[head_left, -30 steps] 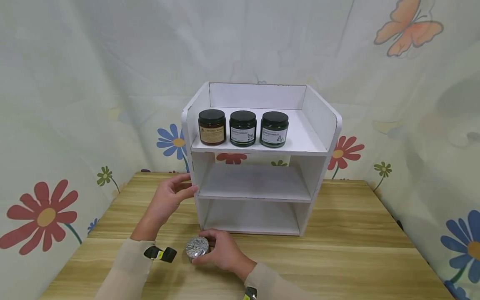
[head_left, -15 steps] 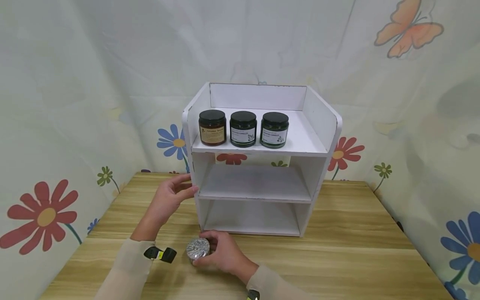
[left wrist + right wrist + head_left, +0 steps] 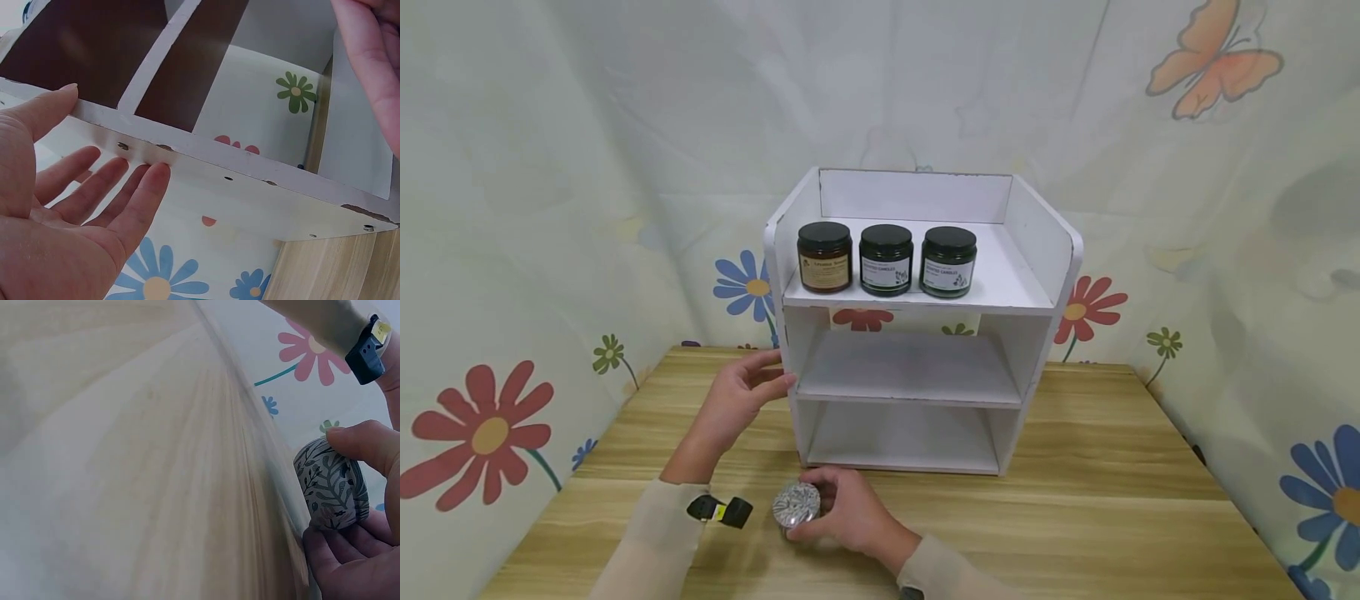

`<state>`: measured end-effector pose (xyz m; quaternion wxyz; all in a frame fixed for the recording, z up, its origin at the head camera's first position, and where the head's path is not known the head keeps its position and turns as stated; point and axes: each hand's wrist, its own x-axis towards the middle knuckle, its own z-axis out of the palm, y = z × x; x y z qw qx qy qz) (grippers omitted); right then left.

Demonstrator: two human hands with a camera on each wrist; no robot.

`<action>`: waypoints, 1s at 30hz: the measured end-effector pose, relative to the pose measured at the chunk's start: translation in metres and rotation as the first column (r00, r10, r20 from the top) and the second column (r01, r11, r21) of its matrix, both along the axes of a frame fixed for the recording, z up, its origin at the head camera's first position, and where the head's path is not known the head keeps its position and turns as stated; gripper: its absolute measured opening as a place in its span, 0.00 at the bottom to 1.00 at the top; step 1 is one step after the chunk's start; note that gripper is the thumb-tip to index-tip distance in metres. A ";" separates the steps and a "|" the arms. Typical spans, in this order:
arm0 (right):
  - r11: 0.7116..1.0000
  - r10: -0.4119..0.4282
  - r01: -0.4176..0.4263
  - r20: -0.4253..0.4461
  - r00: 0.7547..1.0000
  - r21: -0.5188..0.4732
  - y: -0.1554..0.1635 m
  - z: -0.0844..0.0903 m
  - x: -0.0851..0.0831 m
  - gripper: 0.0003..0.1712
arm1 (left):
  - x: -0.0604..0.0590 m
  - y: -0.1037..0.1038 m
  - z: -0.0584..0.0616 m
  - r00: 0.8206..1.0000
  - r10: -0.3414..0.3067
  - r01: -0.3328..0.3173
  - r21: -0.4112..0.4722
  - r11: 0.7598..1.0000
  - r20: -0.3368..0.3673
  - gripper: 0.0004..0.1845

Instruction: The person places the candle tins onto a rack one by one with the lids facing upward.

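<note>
My right hand (image 3: pixel 842 512) grips a small round tin (image 3: pixel 795 504) with a leaf pattern, close above the wooden table (image 3: pixel 1112 517) in front of the white shelf unit (image 3: pixel 917 321). The right wrist view shows the tin (image 3: pixel 330 484) pinched between thumb and fingers (image 3: pixel 337 550). My left hand (image 3: pixel 741 396) rests with straight fingers against the left side wall of the shelf unit (image 3: pixel 219 181), thumb (image 3: pixel 37 112) at its front edge. Three dark jars (image 3: pixel 886 257) with black lids stand in a row on the top shelf.
The middle and bottom shelves hold nothing. A floral cloth backdrop (image 3: pixel 550 208) hangs behind and beside the table. Bare tabletop lies to the right of the shelf unit and along the front edge.
My right hand with the tin has drawn slightly toward me, away from the shelf's foot. The left hand stays on the shelf's side.
</note>
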<state>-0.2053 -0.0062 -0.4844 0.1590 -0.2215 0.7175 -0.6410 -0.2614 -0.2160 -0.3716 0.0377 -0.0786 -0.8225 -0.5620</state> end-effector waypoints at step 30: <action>0.999 0.044 -0.044 -0.003 0.999 -0.028 0.009 -0.002 0.003 0.38 | 0.002 -0.001 0.002 1.000 -0.001 0.001 -0.004 1.000 0.006 0.35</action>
